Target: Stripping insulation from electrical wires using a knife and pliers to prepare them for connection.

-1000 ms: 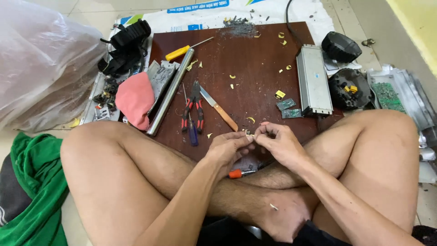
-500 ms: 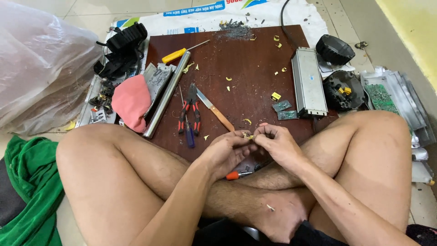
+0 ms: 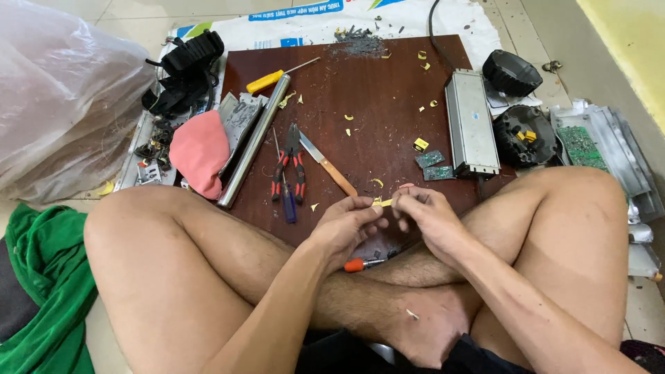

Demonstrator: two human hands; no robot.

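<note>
While the person sits cross-legged with the dark red board [image 3: 388, 138] just beyond the shins, both hands meet at about six o'clock on the board, directly over its near edge. The left hand [image 3: 346, 225] is curled nearly closed, its thumb and fingertips pinching one end of a small yellow piece [image 3: 383, 202]; the right hand [image 3: 426, 218] is curled the same way, pinching the other end, so the piece sits bridged between them, close enough to the eyes for fine work. What exactly the piece is cannot be told. Tools lie within easy reach: red-handled pliers [image 3: 291, 166] and a wood-handled knife [image 3: 329, 166] at nine o'clock from the hands, a yellow screwdriver [image 3: 273, 77] at eleven, a long metal tube [image 3: 253, 142] beside a pink cloth [image 3: 201, 152]. A grey metal box [image 3: 471, 125] and small green circuit boards [image 3: 433, 166] rest at one o'clock. Yellow scraps [image 3: 377, 182] dot the board, likely trimmings. An orange-tipped tool [image 3: 360, 264] lies under the hands, against the leg.
</note>
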